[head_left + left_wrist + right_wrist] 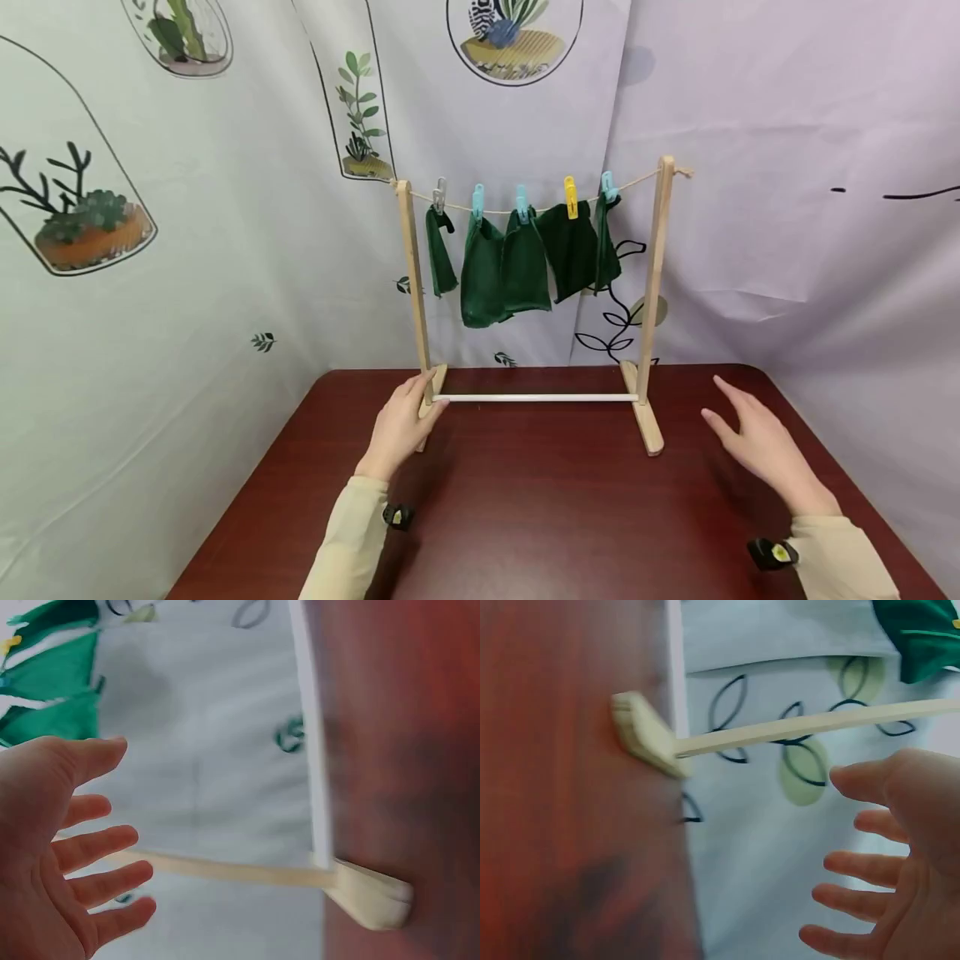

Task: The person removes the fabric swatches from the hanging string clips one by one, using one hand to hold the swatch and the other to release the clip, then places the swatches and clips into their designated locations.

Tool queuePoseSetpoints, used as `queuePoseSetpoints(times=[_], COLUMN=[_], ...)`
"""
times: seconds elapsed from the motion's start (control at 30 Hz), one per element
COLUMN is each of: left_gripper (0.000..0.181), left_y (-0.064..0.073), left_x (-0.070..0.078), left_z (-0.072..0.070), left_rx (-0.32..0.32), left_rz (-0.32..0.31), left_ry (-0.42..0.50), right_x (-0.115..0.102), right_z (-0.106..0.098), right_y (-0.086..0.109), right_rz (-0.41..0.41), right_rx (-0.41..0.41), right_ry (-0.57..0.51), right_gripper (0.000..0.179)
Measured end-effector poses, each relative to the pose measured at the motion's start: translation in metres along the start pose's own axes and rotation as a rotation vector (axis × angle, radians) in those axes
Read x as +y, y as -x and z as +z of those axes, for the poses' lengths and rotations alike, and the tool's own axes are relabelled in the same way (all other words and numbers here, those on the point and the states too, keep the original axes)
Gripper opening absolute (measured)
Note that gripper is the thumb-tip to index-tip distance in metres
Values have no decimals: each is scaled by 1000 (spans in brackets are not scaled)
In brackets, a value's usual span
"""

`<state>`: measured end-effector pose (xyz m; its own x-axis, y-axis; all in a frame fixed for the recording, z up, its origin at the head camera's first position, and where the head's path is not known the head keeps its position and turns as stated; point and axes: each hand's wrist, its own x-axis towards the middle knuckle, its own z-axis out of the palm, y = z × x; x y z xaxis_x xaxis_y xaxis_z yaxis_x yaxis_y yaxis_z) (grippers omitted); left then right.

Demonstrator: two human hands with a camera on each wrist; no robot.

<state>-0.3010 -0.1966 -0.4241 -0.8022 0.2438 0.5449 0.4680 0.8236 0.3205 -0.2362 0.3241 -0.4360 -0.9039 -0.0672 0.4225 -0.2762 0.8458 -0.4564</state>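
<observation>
A wooden rack [654, 292] strung with green cloths [482, 279]

A pale fabric backdrop [750, 125] printed with plants in glass shapes fills the far side of the room. In front of it is a dark red-brown table [540, 508], and the rack stands toward its far edge: two upright posts on flat feet, joined low down by a white rod [536, 398] and at the top by a string [637, 181]. The green cloths hang from that string, well above the tabletop.

The person's left hand [401, 429] is at the foot of the left post, fingers extended and thumb held apart; from here I can't quite tell whether it touches the wood. The right hand [765, 442] is spread too, holding nothing, out beyond the right post and apart from it.

Smallest are the pegs [572, 197] on the string: from the left, one clear, two blue, one yellow, one blue.
</observation>
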Motion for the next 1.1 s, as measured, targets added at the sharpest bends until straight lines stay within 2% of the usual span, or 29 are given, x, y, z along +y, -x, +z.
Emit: queuePoseSetpoints(times=[0.13, 0.37, 0.47, 0.6, 0.73, 0.87, 1.1], left_gripper=[53, 49, 48, 48, 46, 46, 45], left_y=[-22, -58, -73, -95, -117, -138, -167], left_x=[15, 39, 51, 72, 95, 119, 156], left_z=[-10, -28, -31, -33, -41, -51, -58], left_rx=[3, 86, 107, 123, 124, 115, 116], left_rz=[21, 116, 149, 178, 203, 221, 263], left_ry=[36, 94, 142, 248, 380, 480, 547], right_x=[-9, -30, -41, -58, -79, -98, -127], right_z=[-18, -48, -59, -69, -76, -81, -85], right_y=[-11, -35, -46, -62, -80, -101, -132], right_rz=[-12, -44, -39, -14, -13, -46, -48], right_rx=[41, 194, 251, 300, 325, 346, 343], right_ry=[-13, -57, -84, -137, -180, -223, -301], right_gripper=[59, 47, 44, 42, 43, 41, 41])
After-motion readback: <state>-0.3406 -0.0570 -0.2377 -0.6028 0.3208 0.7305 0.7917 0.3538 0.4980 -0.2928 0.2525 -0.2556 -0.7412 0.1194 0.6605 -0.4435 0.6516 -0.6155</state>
